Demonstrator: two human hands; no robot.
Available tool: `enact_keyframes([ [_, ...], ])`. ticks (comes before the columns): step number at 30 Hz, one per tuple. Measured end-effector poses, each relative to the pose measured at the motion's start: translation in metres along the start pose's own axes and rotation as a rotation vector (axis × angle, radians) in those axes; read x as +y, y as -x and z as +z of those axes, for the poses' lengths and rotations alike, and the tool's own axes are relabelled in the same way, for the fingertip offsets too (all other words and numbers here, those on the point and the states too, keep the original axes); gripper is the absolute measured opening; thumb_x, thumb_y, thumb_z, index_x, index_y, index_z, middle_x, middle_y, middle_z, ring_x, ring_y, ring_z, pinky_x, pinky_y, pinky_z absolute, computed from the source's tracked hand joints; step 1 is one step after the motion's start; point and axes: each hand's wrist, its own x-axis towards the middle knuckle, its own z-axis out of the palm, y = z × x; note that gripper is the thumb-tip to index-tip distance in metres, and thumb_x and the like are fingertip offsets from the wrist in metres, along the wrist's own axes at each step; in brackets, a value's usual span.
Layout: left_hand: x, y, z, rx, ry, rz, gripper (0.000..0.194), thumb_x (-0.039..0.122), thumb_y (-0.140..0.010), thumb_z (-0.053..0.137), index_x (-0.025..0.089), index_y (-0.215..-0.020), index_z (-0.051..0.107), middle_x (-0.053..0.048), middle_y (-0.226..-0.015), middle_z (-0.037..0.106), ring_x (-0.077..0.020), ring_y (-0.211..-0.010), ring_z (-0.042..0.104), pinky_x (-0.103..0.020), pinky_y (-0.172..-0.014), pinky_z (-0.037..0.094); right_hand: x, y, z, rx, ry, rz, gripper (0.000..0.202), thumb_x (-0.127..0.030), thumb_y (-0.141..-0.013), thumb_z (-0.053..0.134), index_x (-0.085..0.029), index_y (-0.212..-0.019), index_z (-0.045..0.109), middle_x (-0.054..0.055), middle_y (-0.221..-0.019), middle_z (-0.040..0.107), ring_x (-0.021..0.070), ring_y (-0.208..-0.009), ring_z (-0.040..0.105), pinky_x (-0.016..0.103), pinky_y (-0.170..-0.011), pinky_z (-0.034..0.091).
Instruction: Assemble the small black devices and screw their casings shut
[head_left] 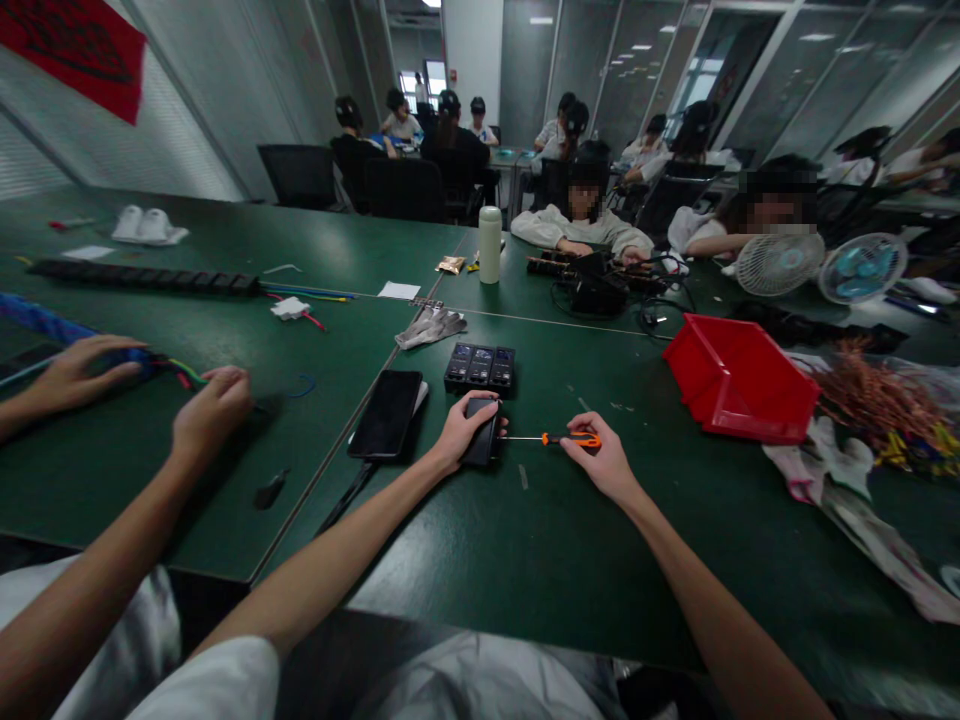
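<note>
My left hand (459, 432) is closed around a flat black box-shaped device (480, 440) on the green table. In my right hand (600, 455) is a screwdriver (574, 440) with an orange and black handle. Its thin shaft points left, and the tip meets or lies close to the device's right side; exact contact is too small to tell. Just behind the device sits a black unit with three bays (480, 368). To the left of my left hand, a black smartphone (386, 415) lies screen up, partly over a pale object.
At left, a neighbour's hands (214, 400) work on wires from a blue bundle (67, 325). Grey gloves (431, 328) and a pale bottle (490, 245) stand farther back. A red bin (742, 385), copper wire (877, 395) and fans (780, 262) are at right.
</note>
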Motion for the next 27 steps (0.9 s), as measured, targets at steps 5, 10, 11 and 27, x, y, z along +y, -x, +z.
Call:
enact_keyframes([
  [5,-0.001,0.0,-0.001,-0.004,-0.004,0.008,0.05,0.044,-0.069,0.068,0.017,-0.109,0.053,-0.005,-0.077,0.066,-0.0183,-0.064,0.066,-0.027,-0.057,0.052,-0.004,0.001,-0.002,-0.036,0.03,-0.006,0.018,-0.034,-0.077,0.061,-0.02,-0.086,0.053,0.002,-0.083,0.052,0.0158,-0.071,0.05,0.028,-0.065,0.041],
  [10,0.0,0.0,-0.001,-0.015,0.004,0.021,0.049,0.042,-0.07,0.068,0.017,-0.109,0.052,-0.006,-0.081,0.066,-0.0175,-0.064,0.066,-0.027,-0.058,0.052,-0.003,0.001,-0.002,-0.028,0.003,-0.019,0.019,-0.035,-0.077,0.061,-0.02,-0.086,0.053,0.002,-0.084,0.053,0.0169,-0.075,0.051,0.029,-0.069,0.042],
  [11,0.0,0.0,-0.001,-0.016,0.006,0.021,0.049,0.042,-0.07,0.068,0.017,-0.108,0.052,-0.006,-0.082,0.066,-0.0173,-0.064,0.066,-0.027,-0.058,0.052,-0.001,0.001,-0.001,-0.023,-0.021,-0.001,0.02,-0.036,-0.077,0.061,-0.02,-0.087,0.054,0.003,-0.084,0.053,0.0168,-0.074,0.051,0.029,-0.068,0.042],
  [27,-0.002,-0.001,-0.001,-0.012,-0.014,0.009,0.051,0.044,-0.068,0.068,0.017,-0.108,0.052,-0.004,-0.075,0.065,-0.0179,-0.062,0.066,-0.027,-0.056,0.051,0.011,0.0,0.006,-0.064,-0.237,0.249,0.031,-0.047,-0.081,0.055,-0.018,-0.072,0.049,-0.006,-0.056,0.038,0.0072,-0.045,0.035,0.021,-0.043,0.024],
])
